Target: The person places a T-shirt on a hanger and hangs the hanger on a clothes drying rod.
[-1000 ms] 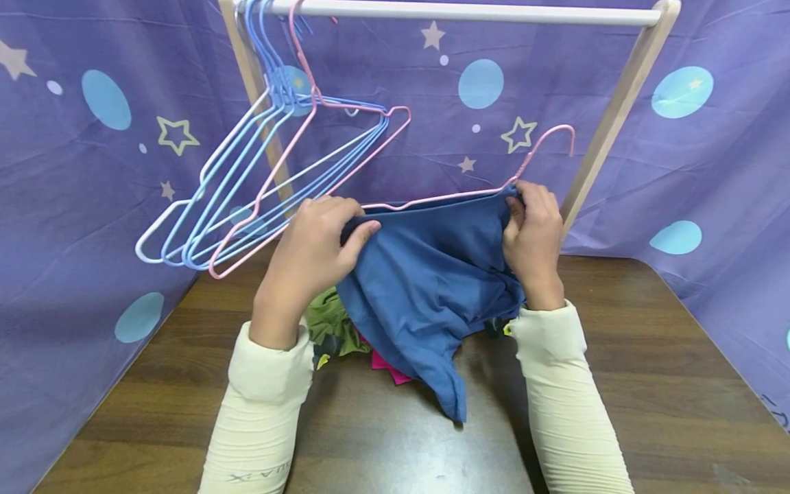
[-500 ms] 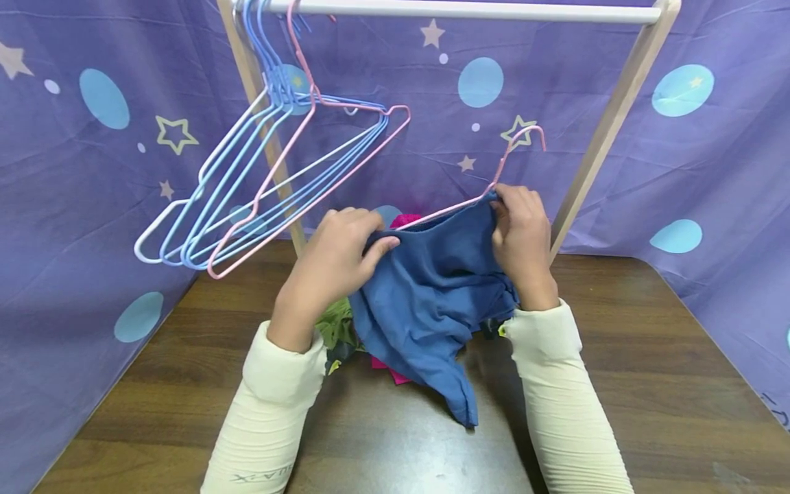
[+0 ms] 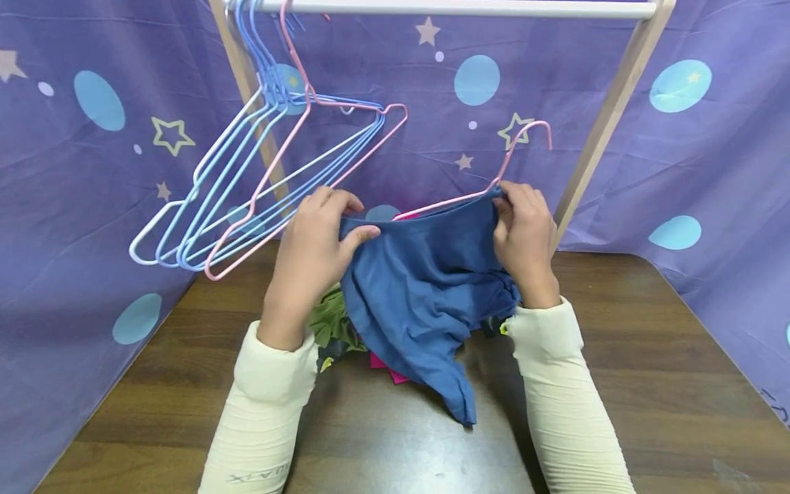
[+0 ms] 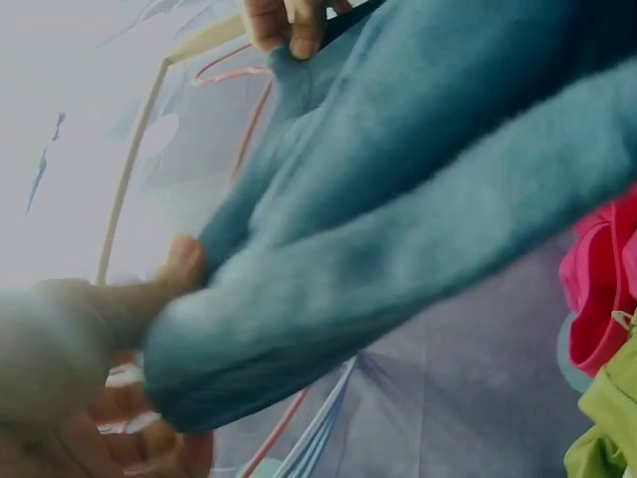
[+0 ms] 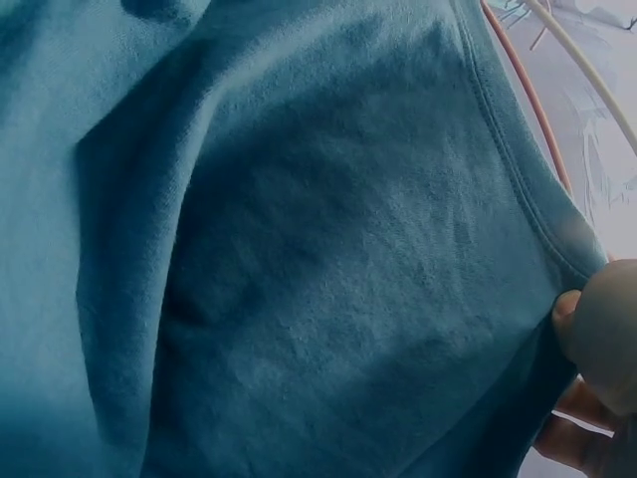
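Observation:
A blue garment (image 3: pixel 420 281) hangs between both hands, its hemmed edge stretched across and its lower part drooping to a point over the table. My left hand (image 3: pixel 315 254) pinches the edge at the left end, thumb in front. At the right end, my right hand (image 3: pixel 526 237) pinches the same edge close to the neck of a pink hanger (image 3: pixel 509 154). The hanger's hook stands free above the cloth and one arm shows behind the edge; the rest is hidden by the garment. In the left wrist view the blue cloth (image 4: pixel 398 229) spans from hand to hand.
Several blue and white hangers (image 3: pixel 247 165) and another pink hanger (image 3: pixel 296 130) hang on the rack's white rail (image 3: pixel 457 8) at the left. Behind the garment, a green cloth (image 3: pixel 333 319) and a pink cloth (image 3: pixel 389 368) lie on the wooden table (image 3: pixel 642 370).
The left hand moved right and down, slackening the edge, then went back left and up, stretching it again. The right hand and pink hanger shifted slightly left overall.

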Motion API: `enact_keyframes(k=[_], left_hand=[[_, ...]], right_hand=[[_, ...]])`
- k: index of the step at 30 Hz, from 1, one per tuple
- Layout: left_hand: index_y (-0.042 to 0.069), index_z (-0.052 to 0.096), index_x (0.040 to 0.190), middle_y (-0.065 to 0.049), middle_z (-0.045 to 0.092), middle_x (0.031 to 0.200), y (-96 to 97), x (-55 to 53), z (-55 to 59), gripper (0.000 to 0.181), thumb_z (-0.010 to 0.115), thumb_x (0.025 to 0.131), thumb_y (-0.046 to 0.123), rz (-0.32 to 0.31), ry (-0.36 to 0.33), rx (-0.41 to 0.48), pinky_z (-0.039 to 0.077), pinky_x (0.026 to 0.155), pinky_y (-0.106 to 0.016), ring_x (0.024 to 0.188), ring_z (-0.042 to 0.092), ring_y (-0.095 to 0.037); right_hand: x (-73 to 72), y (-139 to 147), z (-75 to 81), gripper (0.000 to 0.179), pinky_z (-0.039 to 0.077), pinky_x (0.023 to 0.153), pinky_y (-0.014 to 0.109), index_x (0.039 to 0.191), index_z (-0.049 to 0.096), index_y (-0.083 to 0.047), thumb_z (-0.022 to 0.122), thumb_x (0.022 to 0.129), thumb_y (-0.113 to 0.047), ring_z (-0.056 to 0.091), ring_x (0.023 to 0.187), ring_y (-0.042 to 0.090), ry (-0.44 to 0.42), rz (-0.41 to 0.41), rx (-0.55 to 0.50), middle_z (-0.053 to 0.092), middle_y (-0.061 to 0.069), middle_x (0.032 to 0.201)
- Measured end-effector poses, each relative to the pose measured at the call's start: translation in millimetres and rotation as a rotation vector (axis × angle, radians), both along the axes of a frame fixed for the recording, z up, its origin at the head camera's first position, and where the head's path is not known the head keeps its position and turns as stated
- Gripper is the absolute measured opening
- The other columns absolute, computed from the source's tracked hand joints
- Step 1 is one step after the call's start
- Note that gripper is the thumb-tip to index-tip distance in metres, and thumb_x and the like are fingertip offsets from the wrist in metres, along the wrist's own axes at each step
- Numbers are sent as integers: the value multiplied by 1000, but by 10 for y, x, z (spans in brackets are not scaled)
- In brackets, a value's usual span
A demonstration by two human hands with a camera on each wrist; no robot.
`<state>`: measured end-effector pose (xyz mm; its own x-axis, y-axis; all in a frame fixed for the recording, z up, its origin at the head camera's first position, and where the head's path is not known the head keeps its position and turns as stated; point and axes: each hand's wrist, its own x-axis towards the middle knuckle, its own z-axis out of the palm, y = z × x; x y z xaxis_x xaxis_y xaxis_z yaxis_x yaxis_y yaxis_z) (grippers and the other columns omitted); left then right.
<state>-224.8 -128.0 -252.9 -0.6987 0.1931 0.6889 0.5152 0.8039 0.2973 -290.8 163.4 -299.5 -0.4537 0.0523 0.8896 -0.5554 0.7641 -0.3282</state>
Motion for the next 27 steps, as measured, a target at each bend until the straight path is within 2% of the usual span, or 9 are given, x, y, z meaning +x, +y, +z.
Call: enact_keyframes(k=[6,9,12,15,18,22,27], left_hand=[[-2,68,112,-16,71,102,-67,88,78,33,82,87,14,94,-182,125,50,87,-46,92,67,-31],[-2,70,105,-16,74,94,-86,113,96,26,80,89,16,142,-217,135,51,85,-46,88,69,-31],[-1,75,94,-14,76,84,-99,119,94,21,80,89,19,158,-190,108,49,82,-48,83,70,-32],[2,79,90,-10,76,79,-98,110,77,15,81,88,18,148,-146,80,47,80,-49,79,69,-32],[5,81,89,-10,76,81,-82,104,54,12,81,87,16,152,-93,32,50,78,-51,80,71,-33],[7,82,91,-12,77,85,-26,100,15,11,81,88,17,190,-20,-82,53,73,-56,82,72,-39],[12,83,95,-9,77,88,77,103,-17,12,78,91,22,242,-25,-156,54,62,-56,80,71,-42]], right_hand=[[-5,-2,4,18,48,75,56,109,71,0,64,99,-13,59,87,42,-7,-6,-2,69,19,99],[-13,3,1,20,47,76,56,109,71,1,65,98,-15,59,87,43,-5,-1,-12,69,20,99],[-16,10,-1,20,47,76,55,109,71,1,64,99,-14,59,87,43,1,6,-15,69,20,98],[-10,19,-2,18,47,76,55,109,71,1,64,99,-13,59,86,43,8,11,-3,69,20,97],[3,21,2,17,47,75,54,108,71,1,63,99,-11,58,85,43,22,11,10,68,20,96],[16,4,11,18,48,75,54,109,72,0,63,99,-12,60,87,43,27,1,29,70,19,98],[23,-33,14,17,50,76,55,109,72,-2,64,99,-13,62,90,40,1,-10,37,72,15,103]])
